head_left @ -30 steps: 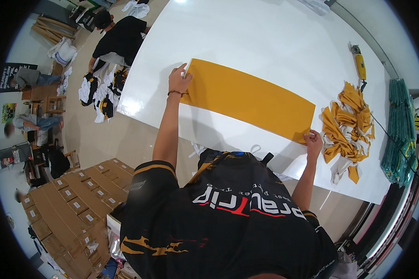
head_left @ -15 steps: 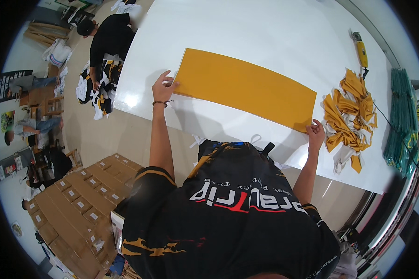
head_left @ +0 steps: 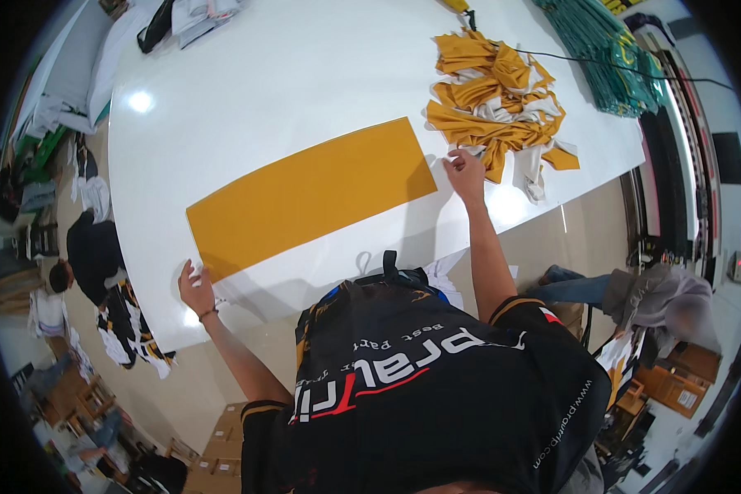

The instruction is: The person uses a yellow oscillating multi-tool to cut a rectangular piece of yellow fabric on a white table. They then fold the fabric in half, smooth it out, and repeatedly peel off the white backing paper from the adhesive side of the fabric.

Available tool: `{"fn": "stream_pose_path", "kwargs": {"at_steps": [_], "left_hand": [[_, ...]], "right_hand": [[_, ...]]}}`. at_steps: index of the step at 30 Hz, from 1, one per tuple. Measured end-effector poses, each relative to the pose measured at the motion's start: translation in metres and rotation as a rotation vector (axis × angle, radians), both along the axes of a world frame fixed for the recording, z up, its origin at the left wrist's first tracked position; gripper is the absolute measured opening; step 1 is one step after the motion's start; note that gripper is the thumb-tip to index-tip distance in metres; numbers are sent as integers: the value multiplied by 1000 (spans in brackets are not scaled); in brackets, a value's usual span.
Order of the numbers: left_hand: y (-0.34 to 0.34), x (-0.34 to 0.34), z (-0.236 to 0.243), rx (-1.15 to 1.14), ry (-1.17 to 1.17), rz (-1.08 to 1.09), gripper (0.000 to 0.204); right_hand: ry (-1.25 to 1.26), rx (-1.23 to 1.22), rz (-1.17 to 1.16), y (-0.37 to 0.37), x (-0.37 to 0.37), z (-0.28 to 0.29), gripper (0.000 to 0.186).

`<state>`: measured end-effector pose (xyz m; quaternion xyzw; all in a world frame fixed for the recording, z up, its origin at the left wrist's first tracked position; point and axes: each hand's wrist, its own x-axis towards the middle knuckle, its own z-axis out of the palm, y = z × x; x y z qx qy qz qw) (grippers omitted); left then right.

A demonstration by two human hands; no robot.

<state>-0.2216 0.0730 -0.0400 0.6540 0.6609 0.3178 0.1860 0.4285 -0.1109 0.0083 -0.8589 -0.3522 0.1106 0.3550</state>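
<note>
A long mustard-yellow fabric panel (head_left: 313, 196) lies flat on the white table, its edges straight and its surface smooth. My left hand (head_left: 195, 290), with a dark bracelet at the wrist, is at the panel's near left corner, fingers apart and loosely bent. Off the panel's right end, my right hand (head_left: 468, 177) hovers or rests beside a heap of crumpled yellow and white fabric scraps (head_left: 502, 99). Its fingers are loosely curved and a little apart; nothing shows in them. Whether the fingertips touch the scraps I cannot tell.
Green plastic-wrapped bundles (head_left: 605, 62) lie at the far right, with a black cable (head_left: 601, 62) crossing toward them. The yellow cutter's end (head_left: 457, 5) shows at the top edge. People are on the left and right, and cloth pieces (head_left: 128, 329) lie on the floor.
The whole view has turned, so the table and panel slant differently. My right hand has come off the panel's right end and moved to the scrap heap; the left stays by its corner.
</note>
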Motion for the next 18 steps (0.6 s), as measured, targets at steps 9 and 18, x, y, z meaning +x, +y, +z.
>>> {"fn": "stream_pose_path", "kwargs": {"at_steps": [9,18], "left_hand": [[7,28,42,-82,-86,-5,37],[4,57,70,-97,-258,-69,33]], "right_hand": [[-449,-2,-142,14,78,2,15],[-840,376,-56,22,100,82,13]]}}
